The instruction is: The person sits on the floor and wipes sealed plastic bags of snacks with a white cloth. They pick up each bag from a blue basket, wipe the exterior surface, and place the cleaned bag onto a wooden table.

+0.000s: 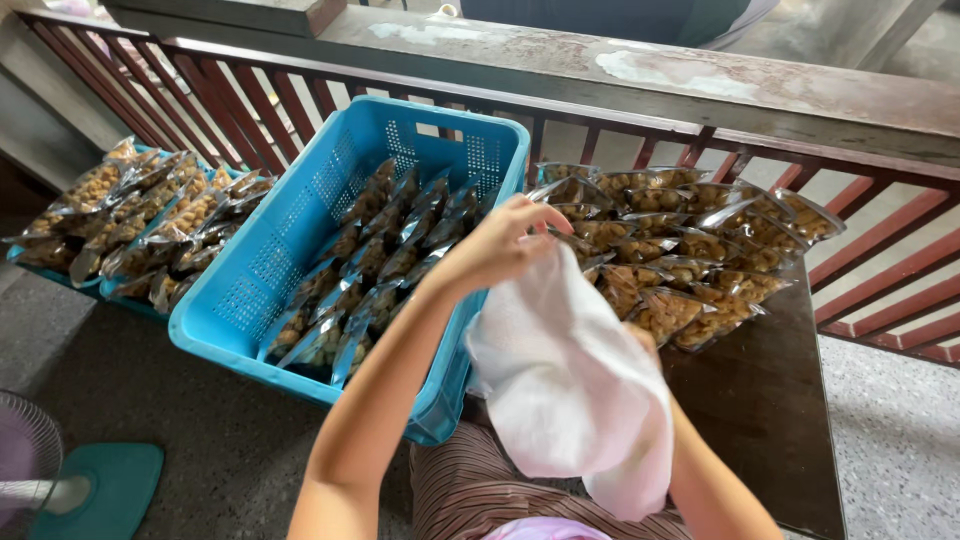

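Over the lap, just below centre of the head view, a white cloth (575, 385) hangs between both hands. The left hand (497, 245) pinches its top edge, fingers curled shut on a gathered fold, at about 11 o'clock from the cloth's middle. The right hand (645, 340) is mostly hidden behind the fabric at 3 o'clock; its grip appears to be closed on the cloth from behind, though I cannot see the fingers well enough to be sure.

The cloth looks light, thin and entirely limp: it drapes and bunches with no stiffness, so it should follow whatever pulls it and sag wherever it is not held. It seems dry and not slippery. An edge or a corner is the sensible place to take it, with two separated holds if it is to be spread flat; a single pinch would leave it hanging in a bundle.

At 10 o'clock from the hands stands a blue plastic crate (255, 300) with rows of clear snack packets (385, 255) standing in it. At 2 o'clock, more sealed packets (690, 275) lie in rows on a dark worktop (770, 420). Further packets (140, 215) fill a tray at far left, before a red railing (880, 265). A teal fan base (95, 490) sits at 8 o'clock.
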